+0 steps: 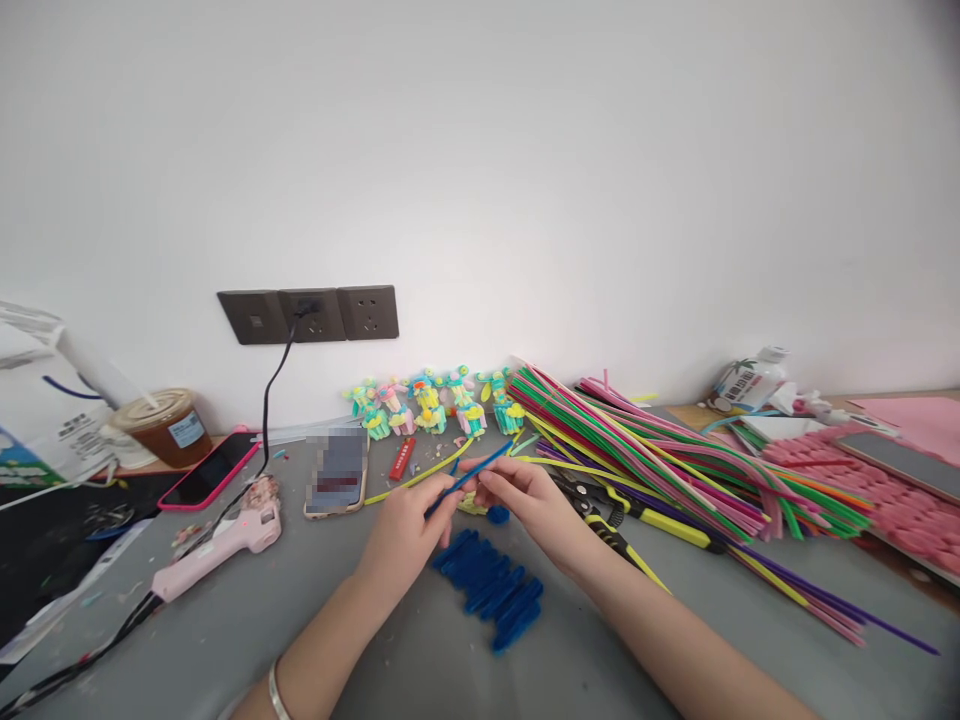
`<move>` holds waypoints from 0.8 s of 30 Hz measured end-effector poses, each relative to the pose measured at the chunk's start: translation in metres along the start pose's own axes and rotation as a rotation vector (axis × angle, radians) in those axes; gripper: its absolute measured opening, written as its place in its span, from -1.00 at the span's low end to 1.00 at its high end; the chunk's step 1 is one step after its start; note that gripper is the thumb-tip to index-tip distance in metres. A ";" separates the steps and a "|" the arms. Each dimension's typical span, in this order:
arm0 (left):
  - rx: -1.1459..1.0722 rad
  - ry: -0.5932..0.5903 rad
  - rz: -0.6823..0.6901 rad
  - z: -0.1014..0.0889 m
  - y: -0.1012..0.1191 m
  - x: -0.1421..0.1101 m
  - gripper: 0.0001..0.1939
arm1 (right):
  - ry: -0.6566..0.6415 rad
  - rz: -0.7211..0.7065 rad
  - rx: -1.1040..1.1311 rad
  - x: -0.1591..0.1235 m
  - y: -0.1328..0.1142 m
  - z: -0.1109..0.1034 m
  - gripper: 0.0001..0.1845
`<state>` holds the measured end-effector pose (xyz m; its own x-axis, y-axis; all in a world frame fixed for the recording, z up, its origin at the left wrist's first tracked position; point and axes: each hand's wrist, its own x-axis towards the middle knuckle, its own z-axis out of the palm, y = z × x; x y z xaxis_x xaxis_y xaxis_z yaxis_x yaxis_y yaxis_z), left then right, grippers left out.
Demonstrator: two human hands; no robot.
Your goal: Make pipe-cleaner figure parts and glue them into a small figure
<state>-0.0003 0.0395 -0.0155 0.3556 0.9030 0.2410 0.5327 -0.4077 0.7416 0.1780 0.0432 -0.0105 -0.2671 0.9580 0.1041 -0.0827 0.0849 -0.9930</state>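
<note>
Silver bangle [277,690], smooth, on the L wrist, nearest. Past it on the grey bench [315,620], a stack of short blue fuzzy pieces [487,585] lies side by side, stepped at the edges, just below the hands. L hand [411,515] is nearly closed, fingers pinching a thin blue fuzzy stem [489,464]; R hand [525,492] is narrow too, fingertips on the same stem, which tilts up to the right btwn them. Pink plastic glue gun [221,555] at left (tip end looks crusty); pliers w/ yellow-black grips [660,520] right of the R hand. Beyond: multicolour bundle of long fuzzy stems [637,450], pink-cased phone [211,472], 2nd phone [337,475], small red item [402,458], clear plastic cup w/ brown drink [171,428]. Farther, a row of pastel fuzzy figures [427,400] near the white wall [480,180], w/ dark socket plates [307,315] on it.
</note>
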 end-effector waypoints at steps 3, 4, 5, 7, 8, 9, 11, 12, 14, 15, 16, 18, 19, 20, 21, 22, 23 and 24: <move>0.180 0.048 0.000 -0.006 -0.001 0.002 -0.62 | 0.037 -0.026 -0.042 0.002 -0.001 -0.005 -0.62; 0.225 0.062 -0.022 -0.007 -0.003 0.003 -0.61 | 0.058 -0.042 -0.085 0.004 -0.002 -0.010 -0.62; 0.266 0.073 -0.050 -0.009 -0.006 0.004 -0.62 | 0.086 -0.068 -0.145 0.006 -0.004 -0.018 -0.62; 0.336 0.104 -0.098 -0.010 -0.013 0.007 -0.63 | 0.192 -0.157 -0.332 0.011 -0.007 -0.038 -0.63; 0.352 0.122 -0.106 -0.010 -0.017 0.008 -0.64 | 0.284 -0.216 -0.458 0.013 -0.008 -0.051 -0.65; 0.359 0.139 -0.105 -0.010 -0.021 0.008 -0.64 | 0.412 -0.275 -0.616 0.015 -0.009 -0.065 -0.65; 0.372 0.152 -0.100 -0.008 -0.026 0.009 -0.65 | 0.624 -0.242 -0.969 0.016 -0.008 -0.090 -0.58; 0.384 0.141 -0.106 -0.007 -0.027 0.009 -0.65 | 0.695 -0.146 -1.100 0.016 -0.007 -0.101 -0.53; 0.418 0.094 -0.137 -0.006 -0.028 0.010 -0.63 | 0.725 0.047 -1.288 0.015 -0.004 -0.117 -0.44; 0.432 0.067 -0.154 -0.005 -0.028 0.010 -0.63 | 0.708 0.116 -1.341 0.014 -0.003 -0.122 -0.44; 0.442 0.047 -0.169 -0.005 -0.028 0.010 -0.63 | 0.682 0.155 -1.373 0.014 -0.002 -0.125 -0.47; 0.444 0.028 -0.183 -0.006 -0.028 0.010 -0.63 | 0.647 0.178 -1.391 0.013 -0.003 -0.127 -0.59; 0.440 0.026 -0.185 -0.006 -0.028 0.011 -0.63 | 0.644 0.180 -1.388 0.012 -0.005 -0.128 -0.64; 0.436 0.024 -0.186 -0.006 -0.028 0.011 -0.63 | 0.648 0.181 -1.383 0.012 -0.006 -0.128 -0.66; 0.434 0.021 -0.187 -0.007 -0.029 0.011 -0.63 | 0.653 0.186 -1.379 0.011 -0.008 -0.128 -0.67; 0.434 0.019 -0.188 -0.007 -0.029 0.011 -0.63 | 0.659 0.192 -1.374 0.011 -0.010 -0.128 -0.67; 0.435 0.017 -0.190 -0.007 -0.030 0.011 -0.64 | 0.662 0.199 -1.366 0.011 -0.012 -0.128 -0.67; 0.436 0.017 -0.192 -0.007 -0.031 0.011 -0.64 | 0.664 0.206 -1.355 0.010 -0.013 -0.129 -0.67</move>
<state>-0.0180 0.0629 -0.0312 0.2081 0.9683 0.1381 0.8617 -0.2483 0.4426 0.3006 0.0874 -0.0040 0.3332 0.8987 0.2851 0.9153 -0.2358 -0.3264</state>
